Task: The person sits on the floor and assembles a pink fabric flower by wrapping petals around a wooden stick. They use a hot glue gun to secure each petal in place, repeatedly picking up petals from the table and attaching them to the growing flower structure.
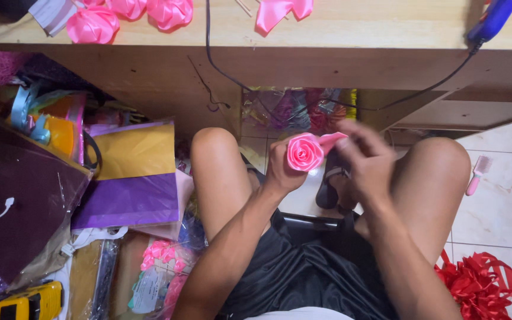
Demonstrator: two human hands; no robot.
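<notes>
Head view shows the left hand [284, 169] raised between the knees, fingers curled tight round the base of a pink satin ribbon rose [304, 152], while the right hand [364, 155], blurred, pinches the rose's loose ribbon tail [332, 139] just right of it, below the wooden bench [351, 35].

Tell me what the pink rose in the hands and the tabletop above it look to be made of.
Rose: looks like satin ribbon, glossy, with soft highlights on its spiralled folds; a loose ribbon tail runs to the right hand. The left hand grips it from below. Tabletop: pale wood or wood-look board, matte, faint grain; which one I cannot tell.
</notes>
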